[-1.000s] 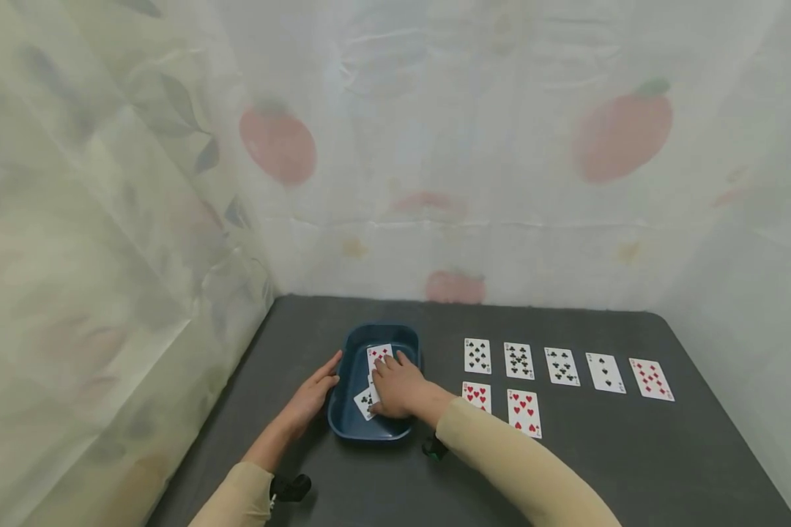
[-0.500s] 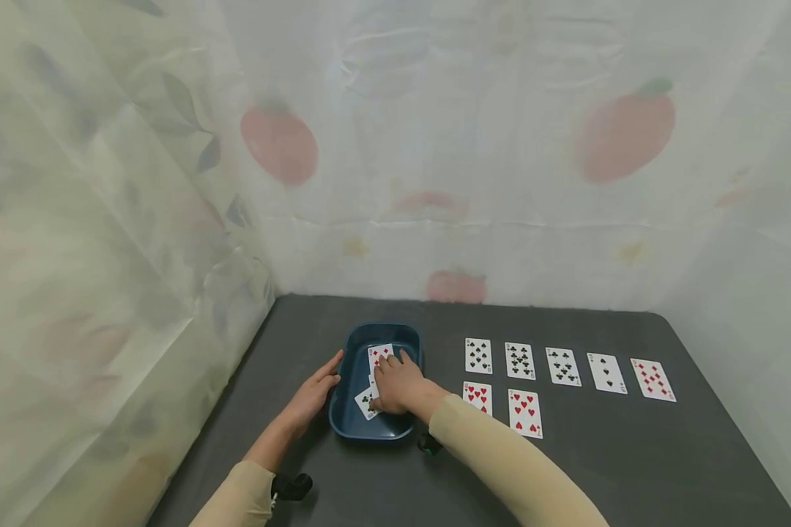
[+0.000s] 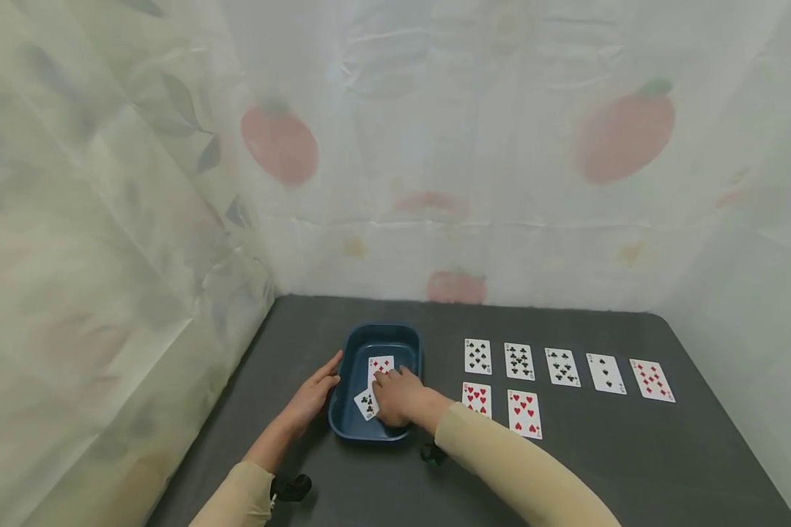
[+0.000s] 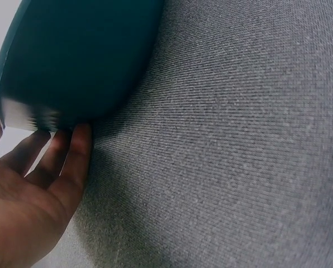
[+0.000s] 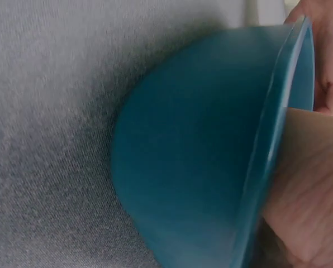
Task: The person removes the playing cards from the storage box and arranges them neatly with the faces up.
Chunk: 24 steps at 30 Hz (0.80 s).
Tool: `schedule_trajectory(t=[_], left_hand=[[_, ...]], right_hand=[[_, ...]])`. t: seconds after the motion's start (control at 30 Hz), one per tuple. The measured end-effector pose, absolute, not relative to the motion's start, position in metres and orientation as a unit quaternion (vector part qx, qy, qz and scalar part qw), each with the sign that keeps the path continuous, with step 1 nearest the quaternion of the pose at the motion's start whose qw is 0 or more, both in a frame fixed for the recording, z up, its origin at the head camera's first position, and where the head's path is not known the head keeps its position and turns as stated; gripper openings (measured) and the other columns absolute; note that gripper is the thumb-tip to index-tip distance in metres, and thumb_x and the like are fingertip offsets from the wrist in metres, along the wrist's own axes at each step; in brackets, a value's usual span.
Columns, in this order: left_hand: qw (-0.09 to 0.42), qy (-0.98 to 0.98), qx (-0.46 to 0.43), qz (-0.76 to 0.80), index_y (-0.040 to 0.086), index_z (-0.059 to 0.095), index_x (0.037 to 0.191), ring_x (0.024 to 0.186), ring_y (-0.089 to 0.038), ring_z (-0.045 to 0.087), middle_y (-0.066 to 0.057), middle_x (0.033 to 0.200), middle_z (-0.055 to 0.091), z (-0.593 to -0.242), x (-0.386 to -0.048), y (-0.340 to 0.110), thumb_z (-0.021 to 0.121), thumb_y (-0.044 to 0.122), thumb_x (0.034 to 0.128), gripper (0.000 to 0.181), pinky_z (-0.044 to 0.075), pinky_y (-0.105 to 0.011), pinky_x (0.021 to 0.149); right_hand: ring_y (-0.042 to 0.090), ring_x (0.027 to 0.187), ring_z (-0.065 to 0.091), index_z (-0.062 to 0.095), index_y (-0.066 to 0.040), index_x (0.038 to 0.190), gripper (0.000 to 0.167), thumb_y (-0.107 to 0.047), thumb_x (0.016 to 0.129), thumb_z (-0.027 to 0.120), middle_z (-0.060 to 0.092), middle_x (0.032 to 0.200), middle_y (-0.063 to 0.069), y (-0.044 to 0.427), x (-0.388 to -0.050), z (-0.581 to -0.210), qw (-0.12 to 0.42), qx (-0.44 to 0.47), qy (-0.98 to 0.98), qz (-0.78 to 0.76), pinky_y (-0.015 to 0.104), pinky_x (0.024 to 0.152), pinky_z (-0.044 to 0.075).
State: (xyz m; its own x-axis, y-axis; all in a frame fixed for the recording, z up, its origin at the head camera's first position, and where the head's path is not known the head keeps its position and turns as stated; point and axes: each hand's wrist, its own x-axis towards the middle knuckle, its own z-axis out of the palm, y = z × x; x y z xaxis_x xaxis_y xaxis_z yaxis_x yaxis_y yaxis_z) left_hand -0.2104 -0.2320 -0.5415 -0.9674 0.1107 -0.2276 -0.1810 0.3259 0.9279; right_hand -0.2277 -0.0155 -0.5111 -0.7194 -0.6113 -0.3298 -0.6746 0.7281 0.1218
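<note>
A dark blue tray (image 3: 341,421) stands on the table with several playing cards in it. My left hand (image 3: 313,395) lies against the tray's left side; in the left wrist view its fairly straight fingertips (image 4: 80,134) touch the outer wall. Inside the tray, my right hand (image 3: 402,395) is over the cards, its fingers bent downward. A diamonds card (image 3: 380,364) shows beyond the fingers and a tilted clubs card (image 3: 366,405) to their left. The hand covers the rest, and the tray wall (image 5: 194,151) hides its fingers in the right wrist view, so a pinch cannot be confirmed.
Face-up cards lie right of the tray: a back row from a spades card (image 3: 477,356) to a diamonds card (image 3: 652,380), and a front row with two hearts cards (image 3: 524,414). My right sleeve (image 3: 501,457) passes close to these. Hanging sheets enclose the dark table (image 3: 633,454).
My right hand has shifted slightly toward me inside the tray, and the diamonds card has slid the same way. The left hand and the laid-out cards stay put.
</note>
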Motion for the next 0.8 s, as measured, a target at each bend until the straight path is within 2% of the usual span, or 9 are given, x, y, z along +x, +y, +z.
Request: schedule_trajectory(t=[0.27,0.5,0.63,0.8], left_hand=[[0.125,0.807,-0.019,0.577,0.028,0.030,0.163,0.152,-0.042,0.020,-0.013,0.169,0.019,-0.541,-0.210,-0.232,0.042,0.023,0.1099,0.055,0.024,-0.070,0.113],[0.127,0.803,-0.023,0.582,0.030,0.031,0.163,0.151,-0.043,0.022,-0.016,0.168,0.020,-0.542,-0.209,-0.233,0.043,0.024,0.1095,0.055,0.034,-0.072,0.106],[0.129,0.801,-0.020,0.584,0.030,0.031,0.163,0.151,-0.042,0.021,-0.015,0.168,0.020,-0.541,-0.209,-0.233,0.044,0.024,0.1094,0.055,0.033,-0.072,0.106],[0.129,0.801,-0.025,0.585,0.027,0.031,0.163,0.151,-0.043,0.022,-0.017,0.168,0.020,-0.540,-0.209,-0.232,0.044,0.024,0.1091,0.056,0.032,-0.071,0.108]], right_hand=[[0.017,0.142,0.039,0.046,-0.022,0.155,0.061,-0.050,0.101,0.055,0.041,0.158,-0.005,-0.011,-0.217,-0.511,0.149,-0.359,0.914,0.115,0.043,0.116,0.034],[0.017,0.135,0.045,0.053,-0.024,0.150,0.057,-0.048,0.098,0.061,0.047,0.153,-0.006,-0.007,-0.213,-0.505,0.147,-0.368,0.914,0.094,0.040,0.109,0.041],[0.019,0.126,0.049,0.058,-0.021,0.144,0.063,-0.053,0.091,0.069,0.054,0.144,-0.002,-0.002,-0.220,-0.505,0.116,-0.374,0.917,0.080,0.040,0.105,0.043],[0.023,0.128,0.049,0.057,-0.016,0.145,0.079,-0.061,0.082,0.076,0.055,0.142,0.002,0.005,-0.243,-0.513,0.055,-0.367,0.926,0.068,0.046,0.113,0.036]])
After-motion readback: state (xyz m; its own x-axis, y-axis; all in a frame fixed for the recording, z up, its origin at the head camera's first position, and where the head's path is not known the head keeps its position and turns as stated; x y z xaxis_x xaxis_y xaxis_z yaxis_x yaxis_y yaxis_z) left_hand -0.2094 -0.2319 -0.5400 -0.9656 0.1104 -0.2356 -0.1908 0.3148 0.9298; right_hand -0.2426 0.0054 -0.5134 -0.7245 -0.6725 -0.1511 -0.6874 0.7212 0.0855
